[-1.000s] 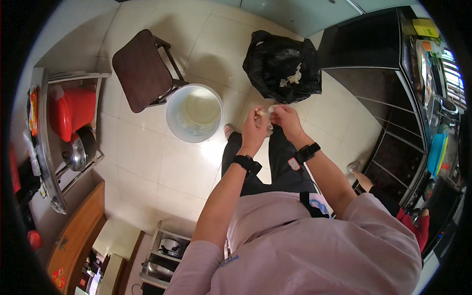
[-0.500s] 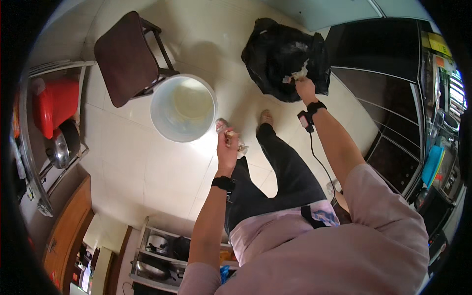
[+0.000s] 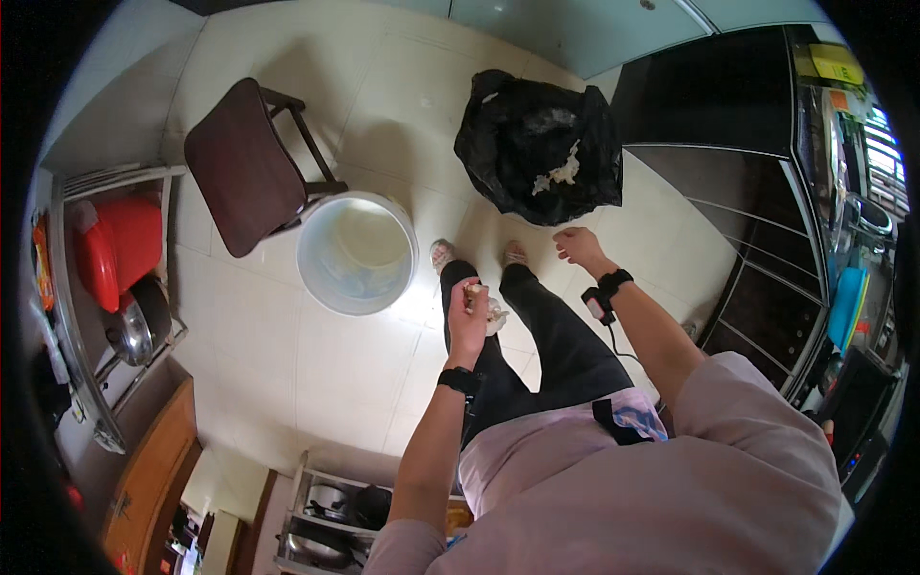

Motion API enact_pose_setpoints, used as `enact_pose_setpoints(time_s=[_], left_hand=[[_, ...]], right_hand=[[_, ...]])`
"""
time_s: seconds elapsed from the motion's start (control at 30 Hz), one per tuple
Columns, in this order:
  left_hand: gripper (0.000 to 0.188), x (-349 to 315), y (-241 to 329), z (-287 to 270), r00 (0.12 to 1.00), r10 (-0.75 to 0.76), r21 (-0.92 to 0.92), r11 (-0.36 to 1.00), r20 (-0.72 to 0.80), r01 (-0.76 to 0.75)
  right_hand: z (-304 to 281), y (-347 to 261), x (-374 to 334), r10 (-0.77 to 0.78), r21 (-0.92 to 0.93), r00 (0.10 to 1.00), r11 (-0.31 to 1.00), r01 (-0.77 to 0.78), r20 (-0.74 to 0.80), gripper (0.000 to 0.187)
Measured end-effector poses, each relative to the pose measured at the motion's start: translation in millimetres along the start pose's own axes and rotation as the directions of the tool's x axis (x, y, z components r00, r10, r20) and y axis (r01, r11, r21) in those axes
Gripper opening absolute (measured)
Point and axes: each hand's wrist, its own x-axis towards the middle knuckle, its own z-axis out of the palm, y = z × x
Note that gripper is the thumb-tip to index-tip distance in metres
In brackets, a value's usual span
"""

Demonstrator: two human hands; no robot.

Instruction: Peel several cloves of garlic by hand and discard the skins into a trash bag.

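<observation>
My left hand (image 3: pixel 469 311) is closed around a small pale food item (image 3: pixel 493 310), held over my knees just right of a white bucket (image 3: pixel 356 252). The item looks like a peeled bulb, though its exact kind is unclear. My right hand (image 3: pixel 575 245) hangs loosely curled and holds nothing, just below the black rubbish bag (image 3: pixel 539 144), which has pale peelings (image 3: pixel 561 174) lying in it. Both wrists wear dark bands. My feet in sandals rest on the tiled floor between bucket and bag.
A dark brown stool (image 3: pixel 244 163) stands left of the bucket. A metal rack (image 3: pixel 86 287) on the left holds a red container (image 3: pixel 110 251) and a steel pot (image 3: pixel 134 326). Dark cabinets (image 3: pixel 757 230) with a worktop run along the right. A low shelf with pots (image 3: pixel 331 517) sits near my left elbow.
My right hand reached into the black bag, then drew back out of it with nothing in it. My left hand stayed over my lap holding the pale item.
</observation>
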Motion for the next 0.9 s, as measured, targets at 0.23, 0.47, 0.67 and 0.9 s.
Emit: enact_pose_setpoints(time_s=[0.23, 0.47, 0.67, 0.9], left_hand=[[0.024, 12, 29, -35, 0.997, 0.016, 0.136, 0.99, 0.073, -0.026], [0.025, 19, 44, -43, 0.992, 0.008, 0.132, 0.991, 0.124, -0.025], [0.023, 26, 59, -56, 0.996, 0.028, 0.178, 0.983, 0.084, -0.043], [0.024, 46, 52, -63, 0.999, 0.028, 0.08, 0.996, 0.043, -0.032]], right_hand=[[-13, -9, -16, 0.015, 0.011, 0.996, 1.0, -0.014, -0.087, 0.03], [-9, -19, -20, -0.013, 0.082, 0.999, 0.997, 0.016, -0.043, 0.031], [-4, -35, -6, 0.007, 0.002, 1.0, 1.0, -0.007, -0.026, 0.032], [-13, -74, 46, -0.068, -0.151, 0.997, 0.987, 0.063, -0.025, 0.032]])
